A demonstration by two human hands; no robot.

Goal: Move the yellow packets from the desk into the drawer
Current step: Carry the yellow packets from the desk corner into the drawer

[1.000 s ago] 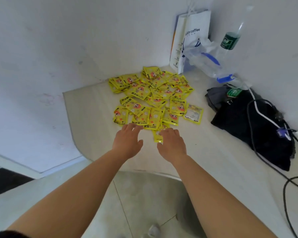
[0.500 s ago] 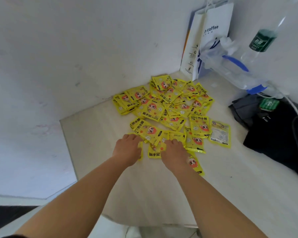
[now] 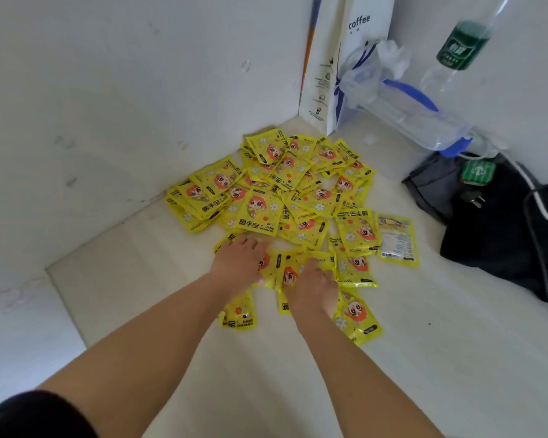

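Several yellow hand-warmer packets (image 3: 260, 213) lie in a loose pile on the pale desk (image 3: 424, 358), reaching into the wall corner. My left hand (image 3: 236, 267) and my right hand (image 3: 314, 287) sit side by side on the pile's near edge. Between them a few packets (image 3: 283, 268) are bunched up and tilted, with the fingers of both hands curled into them. Single packets lie under my left wrist (image 3: 239, 312) and beside my right wrist (image 3: 358, 314). One packet (image 3: 397, 240) lies back side up at the right. No drawer is in view.
A white coffee paper bag (image 3: 326, 64) stands in the corner behind the pile. To its right are a clear plastic bag (image 3: 402, 109) and a green-labelled bottle (image 3: 462, 42). Dark cloth with cables (image 3: 500, 222) covers the right of the desk. The desk's left edge (image 3: 64, 298) is angled.
Both hands have moved forward from the desk's near edge onto the pile and closed on the nearest packets, bunching them together. The camera has come closer to the desk.
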